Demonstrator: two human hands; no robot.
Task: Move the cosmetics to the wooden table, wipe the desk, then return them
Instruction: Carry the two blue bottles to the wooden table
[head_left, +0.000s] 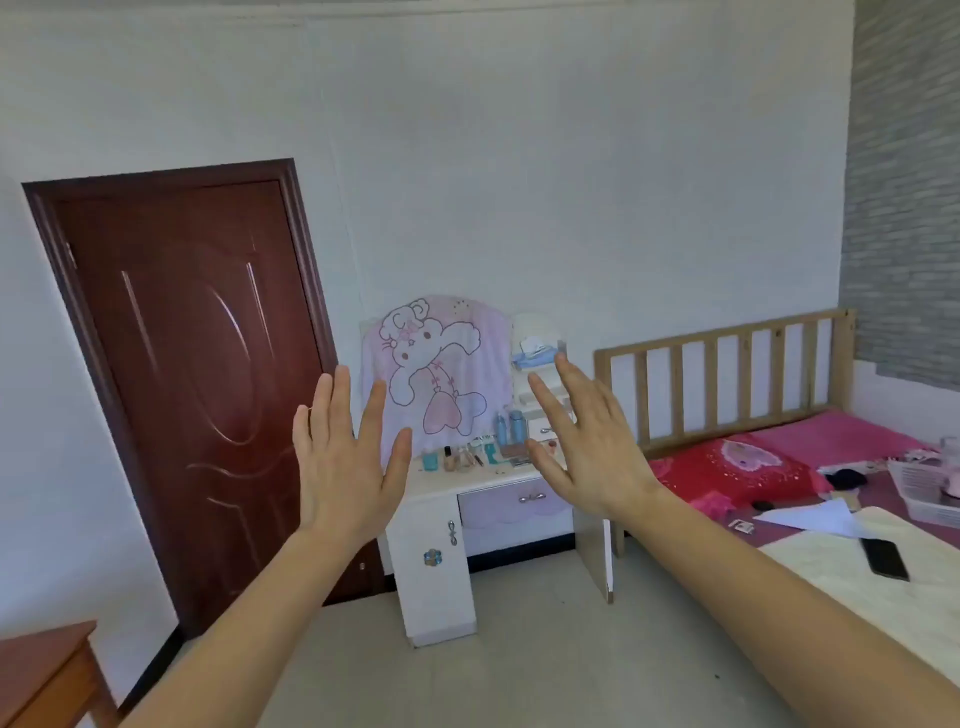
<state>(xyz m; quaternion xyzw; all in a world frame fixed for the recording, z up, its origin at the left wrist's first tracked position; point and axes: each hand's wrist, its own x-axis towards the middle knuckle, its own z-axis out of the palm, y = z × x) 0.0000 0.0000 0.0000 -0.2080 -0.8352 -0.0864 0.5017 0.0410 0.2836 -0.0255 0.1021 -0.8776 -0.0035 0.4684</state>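
- Left hand (345, 462), right hand (587, 447) raised; fingers straight, spread wide, holding nothing.
- Cosmetics (460, 460) on desk (436, 597), between the two thumbs.
- Wooden table (47, 670) well below left fingers.

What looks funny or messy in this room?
A pink bunny cloth is draped over the upright back of the desk, covering it, which looks unusual. A white paper lies loose on the bed, a dark phone beside it. The cosmetics stand crowded on the desk. Nothing looks spilled or broken.
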